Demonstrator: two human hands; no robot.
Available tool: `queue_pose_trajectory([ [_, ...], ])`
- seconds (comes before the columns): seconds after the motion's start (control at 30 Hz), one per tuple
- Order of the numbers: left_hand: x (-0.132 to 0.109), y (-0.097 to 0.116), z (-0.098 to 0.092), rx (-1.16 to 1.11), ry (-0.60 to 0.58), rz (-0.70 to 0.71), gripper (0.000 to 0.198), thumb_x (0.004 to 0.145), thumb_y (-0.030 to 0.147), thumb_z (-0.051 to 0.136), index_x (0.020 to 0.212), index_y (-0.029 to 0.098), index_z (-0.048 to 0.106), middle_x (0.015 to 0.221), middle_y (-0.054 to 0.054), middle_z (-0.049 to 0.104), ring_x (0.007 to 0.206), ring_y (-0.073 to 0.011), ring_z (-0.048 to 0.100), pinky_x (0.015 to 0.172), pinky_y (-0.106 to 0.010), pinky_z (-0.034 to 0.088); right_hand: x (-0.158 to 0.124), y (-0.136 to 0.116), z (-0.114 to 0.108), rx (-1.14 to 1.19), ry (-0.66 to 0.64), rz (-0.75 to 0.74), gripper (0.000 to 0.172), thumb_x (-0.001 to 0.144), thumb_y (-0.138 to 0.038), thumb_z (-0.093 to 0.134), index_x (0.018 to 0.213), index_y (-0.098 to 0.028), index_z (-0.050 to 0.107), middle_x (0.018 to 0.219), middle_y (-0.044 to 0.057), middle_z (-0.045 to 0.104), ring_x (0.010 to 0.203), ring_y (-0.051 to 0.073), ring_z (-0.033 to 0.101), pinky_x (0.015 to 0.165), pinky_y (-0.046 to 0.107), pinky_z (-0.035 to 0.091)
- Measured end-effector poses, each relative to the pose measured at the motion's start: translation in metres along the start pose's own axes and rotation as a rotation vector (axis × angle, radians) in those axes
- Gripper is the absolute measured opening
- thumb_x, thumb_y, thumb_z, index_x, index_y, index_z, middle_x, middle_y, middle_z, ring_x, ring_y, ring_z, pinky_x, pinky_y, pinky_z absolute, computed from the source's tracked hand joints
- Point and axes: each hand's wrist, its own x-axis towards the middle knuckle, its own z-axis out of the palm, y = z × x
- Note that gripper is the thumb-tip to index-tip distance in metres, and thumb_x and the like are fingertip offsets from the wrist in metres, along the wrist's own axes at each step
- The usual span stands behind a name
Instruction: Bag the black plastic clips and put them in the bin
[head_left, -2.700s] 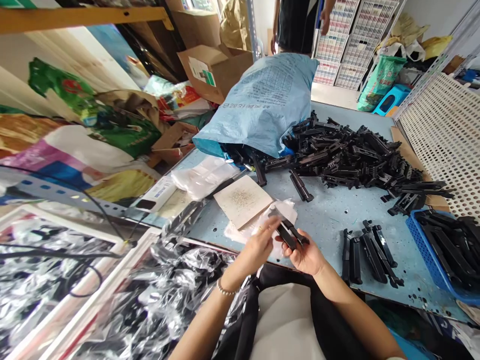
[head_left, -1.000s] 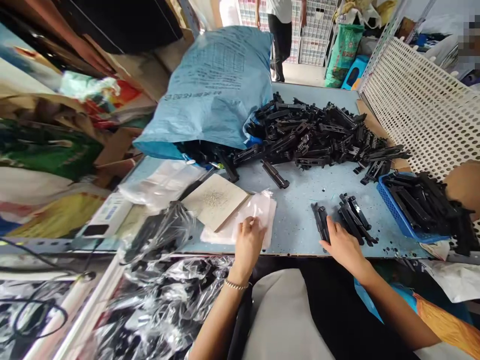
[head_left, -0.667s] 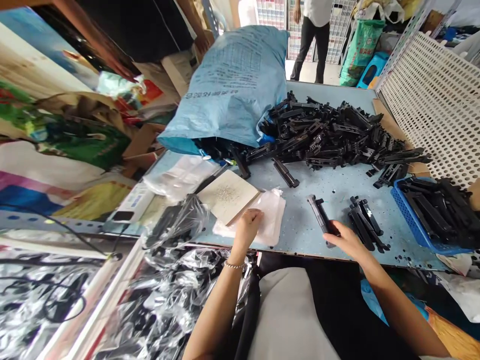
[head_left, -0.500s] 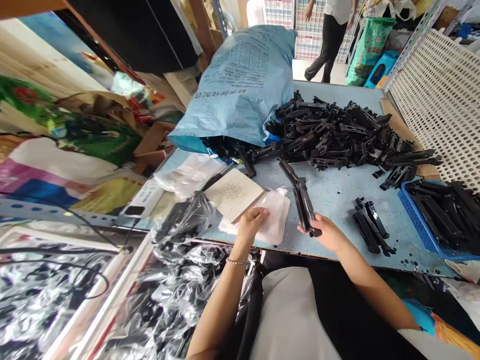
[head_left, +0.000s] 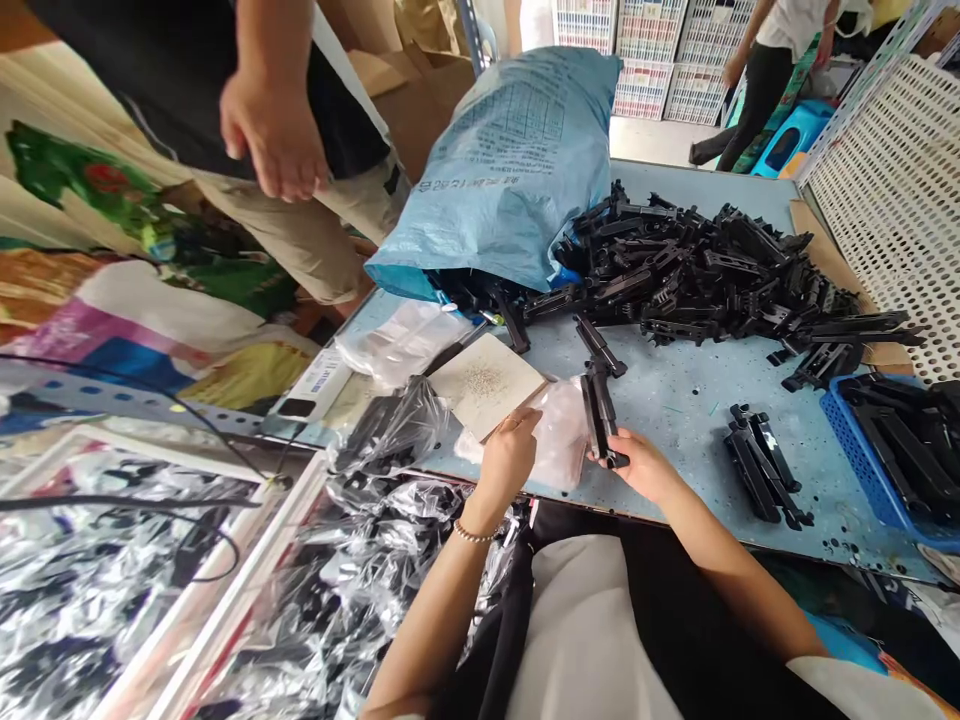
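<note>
My right hand (head_left: pixel 637 464) grips the near end of a long, narrow black plastic part (head_left: pixel 598 408), its exact kind unclear. Just beyond its far end, a similar black piece (head_left: pixel 600 345) lies on the table. My left hand (head_left: pixel 511 447) is closed, fingertips bent in, over a stack of clear plastic bags (head_left: pixel 564 430) by the near edge of a pale square board (head_left: pixel 486 385). What those fingers pinch, if anything, is hidden. Small dark grains are scattered over the board.
A blue woven sack (head_left: pixel 502 170) and a heap of black parts (head_left: pixel 697 260) cover the table's far side. At right are a few loose parts (head_left: pixel 761 465) and a blue basket (head_left: pixel 862 460). Bagged parts (head_left: pixel 397 540) lie below left. A co-worker's hand (head_left: pixel 274 130) hangs beyond the sack.
My view has shifted a little. The part in my right hand has moved slightly left, towards the bags. My left fingers have curled in more. A co-worker's hand has come into view at upper left.
</note>
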Motion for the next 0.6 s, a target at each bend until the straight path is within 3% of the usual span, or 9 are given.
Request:
queue_pose_trajectory([
  [0.13, 0.007, 0.005, 0.002, -0.143, 0.024, -0.025, 0.053, 0.087, 0.005, 0.045, 0.135, 0.018, 0.064, 0.138, -0.014, 0.063, 0.114, -0.0215, 0.068, 0.097, -0.035, 0.058, -0.035, 0.006, -0.008, 0.078, -0.173, 0.239, 0.048, 0.075, -0.055, 0.074, 0.102, -0.015, 0.072, 0.094, 0.011, 0.075, 0.075, 0.019, 0.067, 0.068, 0.03, 0.054],
  [0.23, 0.003, 0.02, -0.002, -0.186, -0.001, 0.054, 0.054, 0.091, 0.005, 0.044, 0.142, 0.017, 0.059, 0.143, -0.017, 0.059, 0.122, -0.0224, 0.065, 0.101, -0.036, 0.057, -0.031, 0.017, -0.005, 0.185, -0.239, 0.36, 0.047, 0.078, -0.056, 0.068, 0.1, -0.015, 0.07, 0.095, 0.012, 0.074, 0.071, 0.015, 0.063, 0.057, 0.024, 0.049],
  [0.3, -0.006, 0.035, -0.004, -0.205, -0.034, 0.163, 0.057, 0.093, 0.004, 0.042, 0.147, 0.019, 0.054, 0.145, -0.017, 0.057, 0.131, -0.0232, 0.06, 0.108, -0.039, 0.054, -0.017, 0.022, 0.001, 0.16, -0.227, 0.311, 0.046, 0.081, -0.059, 0.065, 0.099, -0.017, 0.069, 0.098, 0.011, 0.074, 0.066, 0.013, 0.057, 0.05, 0.023, 0.045],
  [0.4, -0.025, 0.058, -0.001, -0.258, -0.129, 0.354, 0.068, 0.094, 0.0, 0.037, 0.157, 0.024, 0.041, 0.149, -0.015, 0.054, 0.139, -0.0224, 0.055, 0.113, -0.041, 0.051, 0.003, 0.023, 0.012, -0.007, -0.105, 0.144, 0.045, 0.082, -0.065, 0.064, 0.087, -0.02, 0.066, 0.084, 0.006, 0.07, 0.058, 0.011, 0.05, 0.048, 0.023, 0.044],
  [0.47, -0.035, 0.067, 0.005, -0.274, -0.174, 0.408, 0.073, 0.093, -0.001, 0.038, 0.162, 0.024, 0.031, 0.153, -0.016, 0.05, 0.142, -0.0239, 0.051, 0.114, -0.044, 0.051, 0.005, 0.021, 0.02, -0.131, -0.022, 0.042, 0.038, 0.079, -0.058, 0.074, 0.085, -0.021, 0.065, 0.079, 0.002, 0.066, 0.065, 0.013, 0.054, 0.057, 0.024, 0.05],
  [0.53, -0.04, 0.07, 0.01, -0.258, -0.163, 0.409, 0.074, 0.092, 0.003, 0.044, 0.162, 0.021, 0.029, 0.153, -0.019, 0.049, 0.142, -0.0271, 0.052, 0.113, -0.047, 0.052, -0.003, 0.019, 0.026, -0.297, -0.014, -0.053, 0.036, 0.075, -0.044, 0.083, 0.099, -0.022, 0.069, 0.092, 0.002, 0.067, 0.082, 0.016, 0.061, 0.073, 0.027, 0.055],
  [0.6, -0.043, 0.07, 0.008, -0.228, -0.096, 0.39, 0.065, 0.094, 0.008, 0.05, 0.157, 0.02, 0.039, 0.145, -0.018, 0.057, 0.134, -0.0275, 0.059, 0.108, -0.046, 0.056, -0.016, 0.017, 0.031, -0.429, -0.067, -0.12, 0.056, 0.075, -0.039, 0.085, 0.124, -0.024, 0.065, 0.111, 0.004, 0.068, 0.101, 0.02, 0.064, 0.09, 0.033, 0.055],
])
